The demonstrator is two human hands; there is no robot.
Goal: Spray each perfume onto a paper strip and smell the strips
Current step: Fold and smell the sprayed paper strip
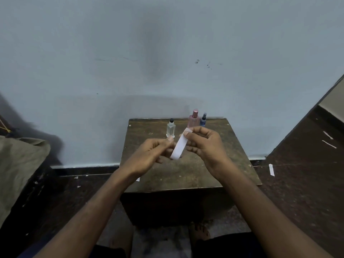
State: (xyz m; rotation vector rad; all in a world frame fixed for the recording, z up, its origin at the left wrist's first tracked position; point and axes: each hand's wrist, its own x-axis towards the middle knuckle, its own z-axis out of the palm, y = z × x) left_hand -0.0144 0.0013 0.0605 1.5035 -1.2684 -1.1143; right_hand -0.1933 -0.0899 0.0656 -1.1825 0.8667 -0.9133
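A white paper strip [178, 148] hangs tilted above a small wooden table [186, 174]. My right hand [204, 144] pinches its upper end between thumb and fingers. My left hand [154, 153] touches the strip's left edge with thumb and fingertips. Three perfume bottles stand at the table's far edge: a clear one with a black cap [170, 129], a pink one with a rose cap [193, 119], and a small blue one [203, 120] right beside it.
A pale blue wall rises behind the table. Loose paper strips lie on the dark floor at the right [271, 170], with more farther back [328, 144]. An olive cloth [20, 164] covers something at the left. My feet show below the table.
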